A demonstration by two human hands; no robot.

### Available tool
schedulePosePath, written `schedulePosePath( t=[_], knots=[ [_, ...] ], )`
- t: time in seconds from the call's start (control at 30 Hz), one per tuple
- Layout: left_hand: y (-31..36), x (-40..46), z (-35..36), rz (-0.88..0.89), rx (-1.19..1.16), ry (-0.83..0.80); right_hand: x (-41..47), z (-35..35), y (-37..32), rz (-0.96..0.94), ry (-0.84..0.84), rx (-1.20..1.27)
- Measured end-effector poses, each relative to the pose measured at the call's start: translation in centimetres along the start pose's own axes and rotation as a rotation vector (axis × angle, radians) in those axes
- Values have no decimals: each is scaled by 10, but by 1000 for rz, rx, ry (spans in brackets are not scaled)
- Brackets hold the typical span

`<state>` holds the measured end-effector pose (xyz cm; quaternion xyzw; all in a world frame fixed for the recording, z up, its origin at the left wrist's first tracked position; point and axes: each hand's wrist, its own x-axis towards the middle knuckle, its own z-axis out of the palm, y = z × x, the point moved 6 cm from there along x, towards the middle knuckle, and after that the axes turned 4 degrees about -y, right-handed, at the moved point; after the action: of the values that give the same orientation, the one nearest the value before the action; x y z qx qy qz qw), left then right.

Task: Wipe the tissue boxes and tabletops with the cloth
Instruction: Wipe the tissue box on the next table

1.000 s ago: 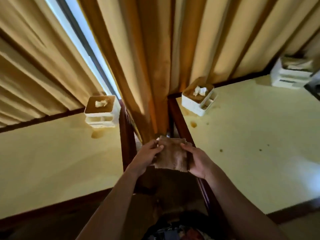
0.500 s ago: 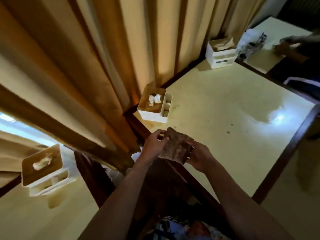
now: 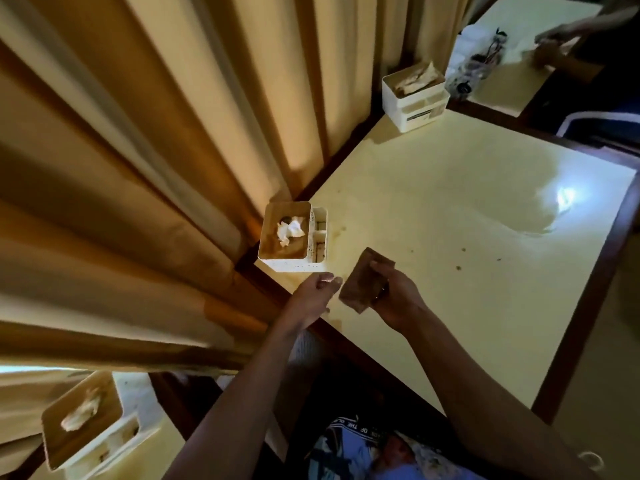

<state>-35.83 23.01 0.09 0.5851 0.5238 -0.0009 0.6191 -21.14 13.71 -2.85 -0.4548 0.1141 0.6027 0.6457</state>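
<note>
Curtain [image 3: 145, 174]: tan folds behind tables. Tabletop [image 3: 467, 237]: cream, dark-edged, few specks. Change from half second earlier: left hand [image 3: 311, 299] now off cloth [image 3: 363, 284], fingers relaxed, holding nothing; earlier both hands held it. Right hand [image 3: 394, 299] grips folded brown cloth above tabletop's near corner. Tissue box [image 3: 289, 237]: white, wood-toned lid, tissue tuft protruding, side compartments. Second tissue box [image 3: 414, 98] at far corner; third tissue box [image 3: 86, 424] lower left, blurred.

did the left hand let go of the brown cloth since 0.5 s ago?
Yes. The left hand is off the brown folded cloth, shifted toward the white tissue box; right hand holds it alone.
</note>
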Motion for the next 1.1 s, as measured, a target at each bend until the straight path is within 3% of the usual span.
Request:
schedulePosePath(
  t=[0.1, 0.27, 0.4, 0.57, 0.73, 0.9, 1.0, 1.1],
  knots=[
    [3, 3, 14, -45, -140, -121, 6, 3, -7, -21, -49, -9],
    [33, 15, 4, 123, -131, -60, 8, -2, -21, -21, -239, 35],
    [69, 19, -9, 251, -39, -71, 9, -6, -21, 84, -384, 128],
    [91, 29, -12, 315, 36, -115, 18, 7, -20, 162, -450, -83],
    [101, 38, -18, 387, 166, -97, 27, 27, -28, 1, -534, -377],
    [103, 42, -33, 438, 279, -48, 37, 44, -33, -143, -417, -703],
    [102, 48, -45, 437, 234, -18, 50, 49, -36, -187, -324, -811],
    [100, 54, -74, 507, 276, 232, 73, 38, -41, -210, -100, -758]
  ],
)
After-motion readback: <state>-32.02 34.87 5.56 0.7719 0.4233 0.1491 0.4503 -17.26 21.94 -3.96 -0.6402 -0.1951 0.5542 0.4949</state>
